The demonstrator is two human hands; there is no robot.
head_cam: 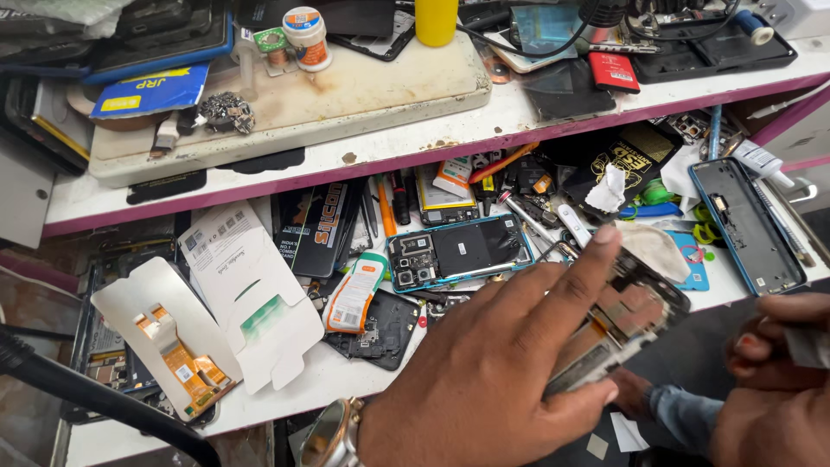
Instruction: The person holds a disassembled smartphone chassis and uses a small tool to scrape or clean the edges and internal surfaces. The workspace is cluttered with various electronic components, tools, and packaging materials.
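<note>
left hand (501, 363) pinching opened phone frame (618, 324) by its edges, just off the bench edge | right hand (774, 389) curled on a small pale piece (808, 344), beside it | risk: grip slips, frame drops off the bench

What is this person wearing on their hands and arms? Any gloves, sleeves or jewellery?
No gloves: both hands are bare. The left hand has a wristwatch with a round metal case, silver with a warmer rim, on a metal band. No sleeve shows on that forearm. The right hand shows reddish colour on its fingernails. Its wrist is out of view, so I cannot tell about a sleeve there.
</note>
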